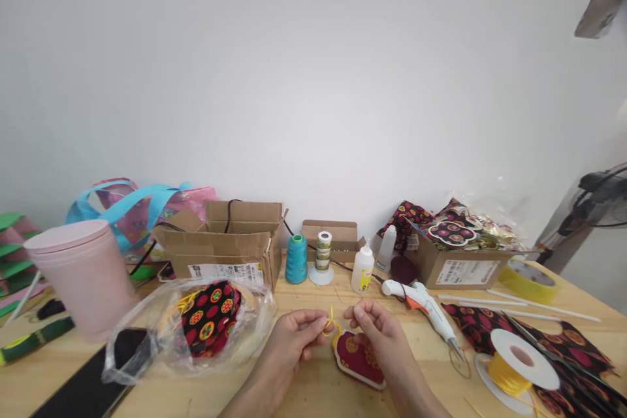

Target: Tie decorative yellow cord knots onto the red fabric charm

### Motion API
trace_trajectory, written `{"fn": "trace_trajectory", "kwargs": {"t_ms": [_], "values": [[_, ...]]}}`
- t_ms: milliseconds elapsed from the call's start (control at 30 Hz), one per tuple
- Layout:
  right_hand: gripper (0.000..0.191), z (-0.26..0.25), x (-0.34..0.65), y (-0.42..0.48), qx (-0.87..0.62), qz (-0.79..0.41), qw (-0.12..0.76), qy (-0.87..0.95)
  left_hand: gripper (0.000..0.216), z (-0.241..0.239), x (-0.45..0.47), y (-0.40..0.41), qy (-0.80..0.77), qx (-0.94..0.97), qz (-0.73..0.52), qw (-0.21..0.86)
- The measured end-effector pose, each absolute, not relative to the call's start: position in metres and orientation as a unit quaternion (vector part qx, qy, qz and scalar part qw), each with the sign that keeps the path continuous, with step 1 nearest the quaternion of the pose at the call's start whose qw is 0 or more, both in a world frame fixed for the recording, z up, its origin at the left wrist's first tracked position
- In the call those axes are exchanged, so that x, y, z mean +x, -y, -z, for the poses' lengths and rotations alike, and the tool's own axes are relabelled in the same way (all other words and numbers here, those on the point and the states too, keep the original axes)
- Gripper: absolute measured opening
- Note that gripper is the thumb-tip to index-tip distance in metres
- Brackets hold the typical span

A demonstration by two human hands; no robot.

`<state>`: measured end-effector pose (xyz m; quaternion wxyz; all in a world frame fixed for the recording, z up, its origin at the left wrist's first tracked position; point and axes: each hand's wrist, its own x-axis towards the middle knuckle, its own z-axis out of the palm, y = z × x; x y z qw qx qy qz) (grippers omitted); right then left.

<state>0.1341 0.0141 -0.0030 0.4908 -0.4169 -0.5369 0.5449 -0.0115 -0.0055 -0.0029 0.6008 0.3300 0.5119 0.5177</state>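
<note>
My left hand [298, 343] is closed, thumb and index finger pinching a thin yellow cord [332, 324] that forms a small loop. Just across from it, my right hand [385, 339] has its thumb and index finger pressed together; what they grip, if anything, is too small to make out. Beneath the right hand lies a dark red patterned fabric piece [353, 356] with a pale edge, flat on the wooden table [294, 395]. The yellow cord meets its upper left corner. The right hand covers part of that piece.
On the left a clear plastic bag [166, 330] holds patterned fabric pieces. Behind stand cardboard boxes [220, 251], a teal thread cone [296, 261] and a glue bottle [363, 269]. At right are a glue gun [426, 307], a yellow cord spool [512, 379] and scissors [553, 353].
</note>
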Motion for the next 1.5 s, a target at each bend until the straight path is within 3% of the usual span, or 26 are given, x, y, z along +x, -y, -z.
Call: {"fn": "trace_trajectory", "kwargs": {"t_ms": [267,433,867,1133,1333,1500], "values": [[0.018,0.007,0.132,-0.008,-0.429,-0.357,0.44,0.703,0.03,0.007,-0.008,0.005,-0.507,0.418,-0.482,0.579],[0.021,0.008,0.131,-0.009,-0.469,-0.388,0.418,0.674,0.029,0.004,-0.01,0.007,-0.497,0.41,-0.482,0.593],[0.021,0.007,0.131,-0.011,-0.454,-0.476,0.457,0.599,0.035,0.004,-0.015,0.005,-0.473,0.379,-0.492,0.624],[0.023,0.005,0.129,-0.012,-0.461,-0.497,0.459,0.575,0.018,0.01,-0.009,0.008,-0.532,0.558,-0.418,0.48],[0.021,0.003,0.128,-0.011,-0.471,-0.503,0.451,0.567,0.019,0.003,-0.007,0.012,-0.558,0.514,-0.394,0.519],[0.02,0.002,0.131,-0.011,-0.457,-0.504,0.456,0.574,0.02,0.0,-0.004,0.012,-0.526,0.561,-0.413,0.488]]}}
